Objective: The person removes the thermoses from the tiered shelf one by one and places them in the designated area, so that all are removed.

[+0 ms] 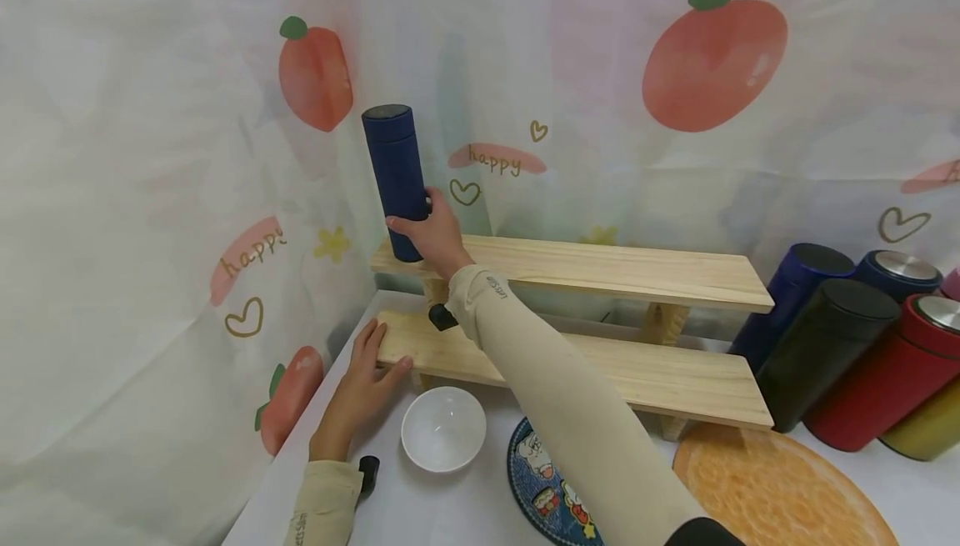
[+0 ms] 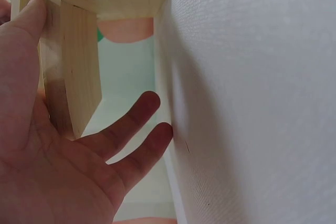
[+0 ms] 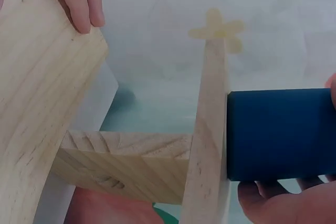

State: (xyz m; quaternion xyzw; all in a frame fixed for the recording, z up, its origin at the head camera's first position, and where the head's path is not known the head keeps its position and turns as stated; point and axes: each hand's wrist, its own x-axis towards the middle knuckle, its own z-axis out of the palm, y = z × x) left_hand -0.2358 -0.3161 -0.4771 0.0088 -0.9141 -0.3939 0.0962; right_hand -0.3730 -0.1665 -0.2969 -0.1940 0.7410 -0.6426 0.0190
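The right hand [image 1: 431, 233] is gripping the blue flask [image 1: 396, 182] upright on the top shelf's [image 1: 600, 267] nine-o'clock end. The left hand [image 1: 367, 375], fingers straight, is bracing the lower shelf [image 1: 660, 375], apparently steadying the rack.

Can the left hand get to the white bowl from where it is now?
Probably yes. The left hand rests on the end of the lower shelf, and the white bowl sits just beside it on the table, with nothing between them.

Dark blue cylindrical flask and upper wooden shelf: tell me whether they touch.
Touching. In the right wrist view the dark blue cylindrical flask has its base flush against the upper wooden shelf, no gap between them, while the right hand grips it.
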